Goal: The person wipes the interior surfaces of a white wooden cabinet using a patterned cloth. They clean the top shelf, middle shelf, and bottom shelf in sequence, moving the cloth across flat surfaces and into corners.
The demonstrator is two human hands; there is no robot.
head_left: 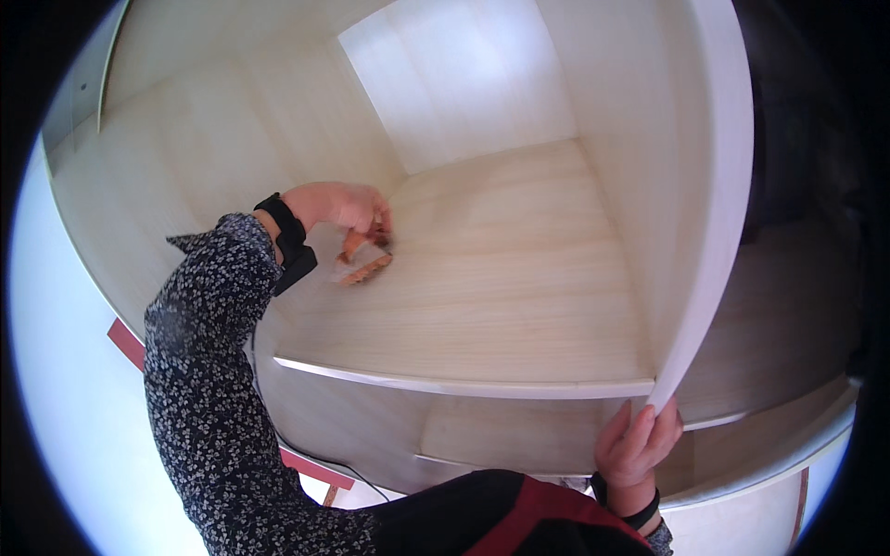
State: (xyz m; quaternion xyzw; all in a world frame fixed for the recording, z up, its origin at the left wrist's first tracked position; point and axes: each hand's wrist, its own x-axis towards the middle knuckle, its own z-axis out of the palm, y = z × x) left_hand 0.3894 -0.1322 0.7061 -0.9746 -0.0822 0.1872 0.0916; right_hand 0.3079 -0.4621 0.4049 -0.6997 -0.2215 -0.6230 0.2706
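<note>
Head view: the left hand (pixel 352 206) is closed on a blurred orange-brown item (pixel 369 269) — kind unclear, partly finger-covered — at the left of the shelf (pixel 501 287); the right hand (pixel 640 445) grips the upright panel (pixel 721 204).

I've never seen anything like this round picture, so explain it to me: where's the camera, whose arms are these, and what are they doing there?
There's no robot here. A person wears a wide fisheye camera on the head, looking down, so straight edges bend. The bare left hand, below a dark floral-patterned fabric sleeve, reaches over a pale wood-grain shelf. At its fingers is a small orange-brown item, too blurred to identify or say how firmly it's held. The bare right hand touches the lower end of an upright pale panel with a white front edge.
</note>
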